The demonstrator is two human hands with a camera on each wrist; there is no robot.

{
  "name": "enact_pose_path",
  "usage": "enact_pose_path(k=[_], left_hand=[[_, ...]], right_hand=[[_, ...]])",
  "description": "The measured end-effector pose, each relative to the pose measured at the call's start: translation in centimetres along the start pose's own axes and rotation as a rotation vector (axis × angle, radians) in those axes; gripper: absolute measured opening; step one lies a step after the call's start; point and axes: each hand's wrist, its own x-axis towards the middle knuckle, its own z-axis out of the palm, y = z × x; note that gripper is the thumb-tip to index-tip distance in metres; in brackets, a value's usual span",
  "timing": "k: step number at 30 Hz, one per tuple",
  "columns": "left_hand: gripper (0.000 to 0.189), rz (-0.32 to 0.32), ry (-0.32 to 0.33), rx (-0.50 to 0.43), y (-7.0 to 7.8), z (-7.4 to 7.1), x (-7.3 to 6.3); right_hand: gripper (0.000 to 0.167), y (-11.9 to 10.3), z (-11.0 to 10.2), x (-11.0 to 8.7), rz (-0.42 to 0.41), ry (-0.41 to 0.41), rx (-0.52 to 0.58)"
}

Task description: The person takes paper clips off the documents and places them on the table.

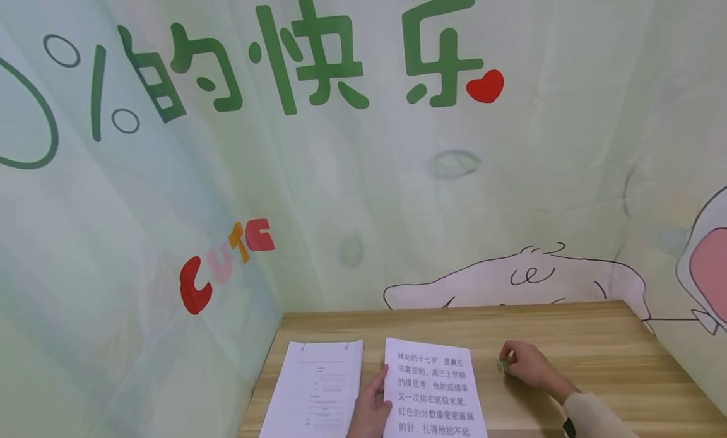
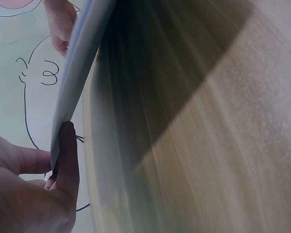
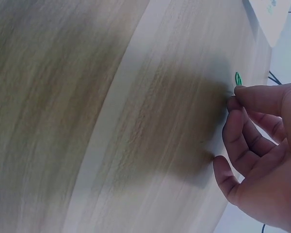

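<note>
A sheaf of white paper (image 1: pixel 428 387) printed with large Chinese text is held up by my left hand (image 1: pixel 372 405). The thumb and fingers pinch its left edge, and in the left wrist view the paper (image 2: pixel 76 73) stands tilted over the table. To the right of the sheaf, my right hand (image 1: pixel 529 364) pinches a small green paper clip (image 1: pixel 501 365) between thumb and fingertips, low over the table. The right wrist view shows the looped end of the green paper clip (image 3: pixel 238 78) past the thumb; the rest is hidden by the fingers.
Left of the sheaf lies another stack of printed paper (image 1: pixel 318 387) with two paper clips on its top edge. The wood-grain table (image 1: pixel 602 343) ends at a printed curtain (image 1: pixel 363 192) behind and at the left.
</note>
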Motion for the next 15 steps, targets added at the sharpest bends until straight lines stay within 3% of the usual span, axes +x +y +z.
enact_pose_path(k=[6,15], left_hand=[[0.075,0.015,-0.015,0.005,0.00,-0.19,0.10],[0.077,0.011,0.013,0.032,-0.44,-0.12,0.75]], right_hand=[[0.022,0.01,0.05,0.01,0.030,0.005,-0.003],[0.022,0.22,0.15,0.16,0.041,0.006,-0.031]])
